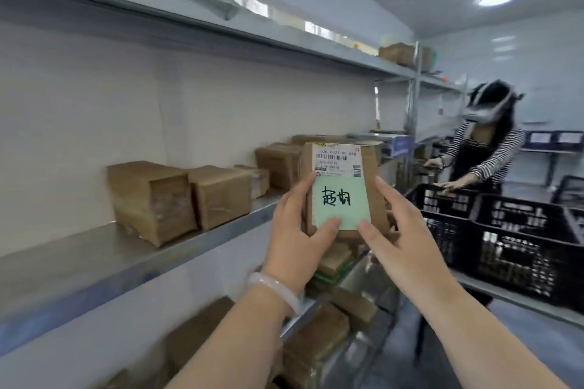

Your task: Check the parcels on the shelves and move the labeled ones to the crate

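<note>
Between left grip (294, 230), right grip (400, 235): parcel (341, 163)

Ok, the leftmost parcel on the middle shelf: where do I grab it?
Leftmost parcel: come from the front, hand over the top of its near end, thumb down the free left side. That end faces you at the shelf edge; the next parcel crowds its right, so probably slide it forward first.

Wears a smooth, thick, milky-white bangle (275, 289) of glossy, slightly translucent stone or glass on the left wrist. Shows the left forearm (240, 341) and right forearm (480, 325) bare, uncovered down to the lower edge of view. Carries short, plain nails on left hand (294, 230) and right hand (398, 230), though blurred.
</note>
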Available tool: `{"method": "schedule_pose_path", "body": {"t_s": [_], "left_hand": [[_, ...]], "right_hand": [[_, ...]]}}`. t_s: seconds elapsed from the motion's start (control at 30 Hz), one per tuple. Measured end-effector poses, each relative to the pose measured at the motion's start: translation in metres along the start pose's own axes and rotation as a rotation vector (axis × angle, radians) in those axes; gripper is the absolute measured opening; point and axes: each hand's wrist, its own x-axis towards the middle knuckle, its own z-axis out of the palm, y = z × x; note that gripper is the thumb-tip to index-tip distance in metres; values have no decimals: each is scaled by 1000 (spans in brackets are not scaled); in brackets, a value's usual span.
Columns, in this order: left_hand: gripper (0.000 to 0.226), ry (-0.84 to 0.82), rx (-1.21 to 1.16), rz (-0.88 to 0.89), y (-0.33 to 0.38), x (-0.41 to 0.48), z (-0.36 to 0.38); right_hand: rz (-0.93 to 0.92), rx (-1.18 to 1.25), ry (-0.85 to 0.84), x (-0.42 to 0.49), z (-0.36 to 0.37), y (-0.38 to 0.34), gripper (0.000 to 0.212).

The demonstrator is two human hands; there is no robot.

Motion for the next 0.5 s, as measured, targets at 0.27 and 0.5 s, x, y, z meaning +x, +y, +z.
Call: {"method": "schedule_pose_path", "body": {"t_s": [0.27, 0.5], "left_hand": [[66, -326, -266, -61, 6, -2, 230], [66, -703, -490, -93, 43, -48, 417]], "right_hand": [[181, -406, 125, -47, -195, 104, 86], [422, -755, 345, -130, -341, 145, 92]]}}
